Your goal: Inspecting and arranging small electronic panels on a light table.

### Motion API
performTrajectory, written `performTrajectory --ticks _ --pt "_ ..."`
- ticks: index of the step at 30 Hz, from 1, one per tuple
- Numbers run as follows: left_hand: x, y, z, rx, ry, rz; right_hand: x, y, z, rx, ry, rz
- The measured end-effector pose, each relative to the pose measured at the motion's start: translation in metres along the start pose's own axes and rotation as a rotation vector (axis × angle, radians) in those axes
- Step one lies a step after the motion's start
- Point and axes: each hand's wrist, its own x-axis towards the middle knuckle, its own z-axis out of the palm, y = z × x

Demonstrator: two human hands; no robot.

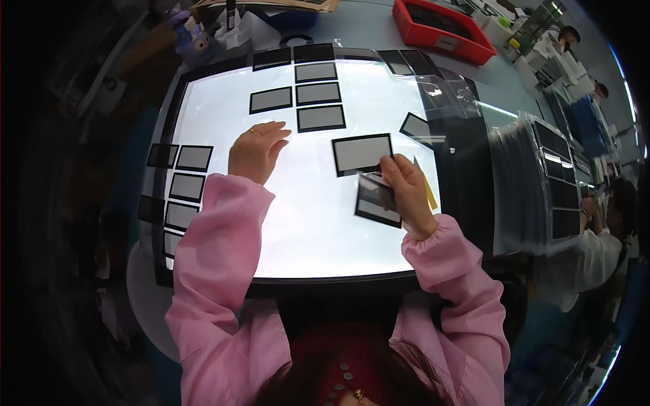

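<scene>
In my right hand [406, 193], closed with thumb and fingers pinching, is a thin black-framed panel with a pale grey middle [362, 154]. A second, darker framed panel [376, 208] hangs below the same hand; I cannot tell how it is gripped. My left hand [256, 152] hovers over the glowing light table [325, 237], empty, its fingers stretched out and the thumb apart. Just beyond its fingertips lies a tilted framed panel [271, 101]. A column of similar panels [321, 118] lies to the right of that one. A thin yellow strip [429, 194] shows beside my right hand.
More framed panels [187, 187] line the light table's left side, and one [416, 127] lies at the right. Stacked clear trays with dark panels [535, 183] stand at the right. A red bin [443, 32] sits far right. Other people [602, 250] sit along the right.
</scene>
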Motion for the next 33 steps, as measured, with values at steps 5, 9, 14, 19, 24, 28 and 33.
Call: performTrajectory --ticks 5,9,14,19,24,28,33 --pt "0.010 0.000 0.004 0.082 0.097 0.088 -0.006 0.001 -0.007 -0.040 -0.020 -0.013" --pt "0.000 0.017 -0.032 0.005 0.141 -0.006 -0.003 0.005 -0.018 0.027 0.078 -0.044" --pt "-0.038 0.058 -0.088 -0.091 -0.065 0.089 -0.002 -0.003 -0.030 0.039 0.158 -0.050" --pt "-0.087 0.099 -0.120 -0.165 -0.265 0.086 -0.004 -0.013 -0.024 0.063 0.127 -0.045" --pt "-0.108 0.115 -0.126 -0.289 -0.354 0.058 -0.010 -0.007 -0.025 0.025 0.070 -0.026" --pt "-0.101 0.112 -0.132 -0.427 -0.484 0.021 -0.026 -0.005 -0.021 -0.045 -0.088 -0.039" --pt "-0.084 0.111 -0.129 -0.490 -0.454 -0.051 -0.040 -0.005 -0.020 -0.152 -0.110 -0.051"
